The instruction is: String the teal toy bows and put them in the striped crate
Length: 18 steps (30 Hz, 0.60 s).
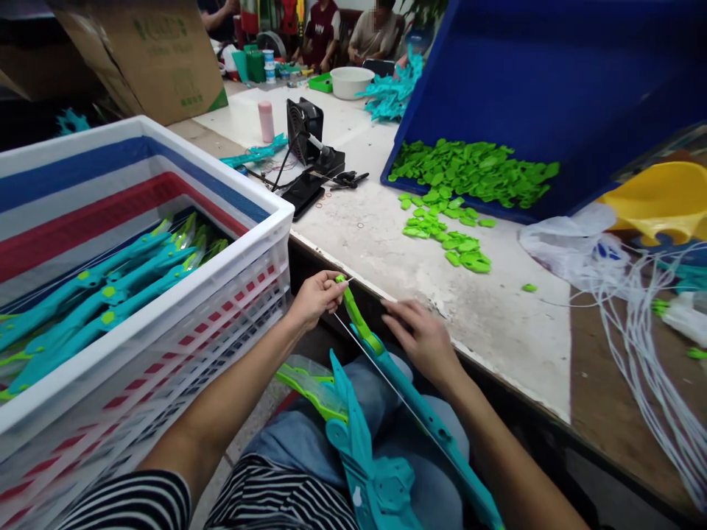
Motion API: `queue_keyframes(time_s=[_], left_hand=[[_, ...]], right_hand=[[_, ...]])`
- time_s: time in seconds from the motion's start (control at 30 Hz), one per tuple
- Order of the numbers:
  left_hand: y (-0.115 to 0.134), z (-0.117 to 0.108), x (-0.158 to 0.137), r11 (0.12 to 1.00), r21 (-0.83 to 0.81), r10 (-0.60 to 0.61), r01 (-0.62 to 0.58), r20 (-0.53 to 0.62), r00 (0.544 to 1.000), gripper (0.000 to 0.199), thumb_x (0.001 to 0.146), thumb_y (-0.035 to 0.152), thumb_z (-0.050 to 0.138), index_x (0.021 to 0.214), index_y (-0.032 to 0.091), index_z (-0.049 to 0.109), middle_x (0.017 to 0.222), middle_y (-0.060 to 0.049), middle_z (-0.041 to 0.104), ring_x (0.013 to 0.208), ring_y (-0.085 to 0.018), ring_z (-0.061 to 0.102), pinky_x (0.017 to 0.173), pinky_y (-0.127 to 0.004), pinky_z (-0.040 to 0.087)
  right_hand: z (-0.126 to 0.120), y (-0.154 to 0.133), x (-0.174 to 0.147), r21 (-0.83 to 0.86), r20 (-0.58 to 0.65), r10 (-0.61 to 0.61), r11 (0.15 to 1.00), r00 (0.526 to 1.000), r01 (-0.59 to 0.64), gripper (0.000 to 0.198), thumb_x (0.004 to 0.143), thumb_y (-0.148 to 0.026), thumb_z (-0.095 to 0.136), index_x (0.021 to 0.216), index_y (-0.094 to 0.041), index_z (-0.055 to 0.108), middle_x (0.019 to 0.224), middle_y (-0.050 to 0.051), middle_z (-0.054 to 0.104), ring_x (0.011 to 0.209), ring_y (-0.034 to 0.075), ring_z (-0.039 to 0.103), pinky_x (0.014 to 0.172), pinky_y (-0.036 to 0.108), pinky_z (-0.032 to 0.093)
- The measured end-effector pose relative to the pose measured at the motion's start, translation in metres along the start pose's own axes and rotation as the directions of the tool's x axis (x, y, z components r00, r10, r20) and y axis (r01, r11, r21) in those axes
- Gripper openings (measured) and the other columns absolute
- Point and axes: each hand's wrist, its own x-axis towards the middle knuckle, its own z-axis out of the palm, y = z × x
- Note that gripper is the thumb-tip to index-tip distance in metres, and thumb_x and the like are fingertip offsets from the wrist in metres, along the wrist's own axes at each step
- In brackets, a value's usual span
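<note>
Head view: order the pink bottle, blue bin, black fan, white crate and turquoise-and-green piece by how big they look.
1–2. White crate and blue bin: unsure; the crate is nearer, and the frame cuts both off.
3. Turquoise-and-green piece
4. Black fan
5. Pink bottle

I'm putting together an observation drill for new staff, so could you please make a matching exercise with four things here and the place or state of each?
1. Left hand
2. Right hand
3. White cord
4. Blue bin

A. Open near the table edge
B. Containing loose green pieces
C. Pinching a green tip
D. Stretched alongside a long teal part

Pairs: 1-C, 2-A, 3-D, 4-B
</note>
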Motion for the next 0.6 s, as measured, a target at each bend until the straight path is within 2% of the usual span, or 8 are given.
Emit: queue_keyframes(time_s=[0.07,0.17,0.33,0.43,0.47,0.53,0.6], left_hand=[[0.001,0.000,-0.004,1.000,-0.001,-0.002,0.002,-0.003,1.000,0.055,0.054,0.050,0.081,0.084,0.014,0.053,0.044,0.009,0.048,0.033,-0.002,0.032,0.035,-0.016,0.023],[0.001,-0.004,-0.007,1.000,-0.007,0.005,-0.005,-0.010,1.000,0.053,0.057,0.049,0.080,0.085,0.013,0.053,0.044,0.010,0.048,0.033,-0.002,0.033,0.035,-0.016,0.023],[-0.003,-0.013,-0.009,0.999,0.033,-0.040,0.040,-0.015,0.999,0.052,0.058,0.048,0.077,0.089,0.014,0.053,0.047,0.009,0.050,0.035,-0.005,0.039,0.036,-0.017,0.030],[-0.005,-0.018,-0.009,0.982,0.174,-0.073,0.075,-0.022,0.997,0.044,0.065,0.047,0.072,0.090,0.016,0.055,0.054,0.007,0.053,0.040,-0.008,0.047,0.041,-0.021,0.041],[-0.005,-0.020,-0.010,0.963,0.264,-0.037,0.050,-0.056,0.998,0.038,0.066,0.044,0.072,0.088,0.016,0.057,0.058,0.005,0.054,0.046,-0.009,0.051,0.046,-0.023,0.045],[-0.005,-0.021,-0.015,0.878,0.475,0.138,-0.053,-0.147,0.979,0.025,0.068,0.036,0.071,0.079,0.017,0.059,0.070,0.000,0.059,0.065,-0.014,0.059,0.060,-0.026,0.051],[-0.005,-0.019,-0.022,0.764,0.622,0.331,-0.169,-0.153,0.931,0.009,0.071,0.025,0.067,0.077,0.018,0.062,0.083,-0.003,0.062,0.084,-0.017,0.060,0.077,-0.028,0.050]], right_hand=[[0.015,-0.011,0.038,0.049,-0.042,-0.066,0.997,0.997,0.068,0.028,0.089,-0.039,0.051,0.106,-0.023,0.067,0.092,0.007,0.064,0.084,0.020,0.061,0.076,0.034,0.051],[0.027,-0.021,0.073,0.137,-0.011,-0.140,0.981,0.990,0.140,0.023,0.086,-0.039,0.054,0.091,-0.021,0.068,0.081,0.004,0.063,0.072,0.017,0.058,0.066,0.030,0.049],[0.031,-0.034,0.083,0.110,0.065,-0.283,0.955,0.957,0.275,0.027,0.088,-0.040,0.051,0.074,-0.021,0.064,0.076,0.005,0.062,0.073,0.017,0.058,0.070,0.031,0.048],[0.036,-0.033,0.087,0.052,0.079,-0.349,0.937,0.934,0.346,0.029,0.088,-0.042,0.048,0.071,-0.023,0.062,0.081,0.007,0.061,0.080,0.020,0.059,0.073,0.035,0.049],[0.036,-0.029,0.091,0.041,0.074,-0.359,0.933,0.930,0.357,0.031,0.089,-0.044,0.047,0.071,-0.023,0.062,0.083,0.007,0.061,0.081,0.021,0.059,0.072,0.036,0.049],[0.030,-0.013,0.100,-0.003,0.008,-0.328,0.945,0.945,0.328,0.036,0.087,-0.052,0.047,0.069,-0.024,0.061,0.084,0.009,0.061,0.080,0.021,0.059,0.069,0.037,0.049],[0.014,0.009,0.112,-0.098,-0.167,-0.231,0.971,0.958,0.217,0.044,0.085,-0.061,0.046,0.069,-0.023,0.060,0.081,0.012,0.060,0.077,0.023,0.059,0.064,0.040,0.048]])
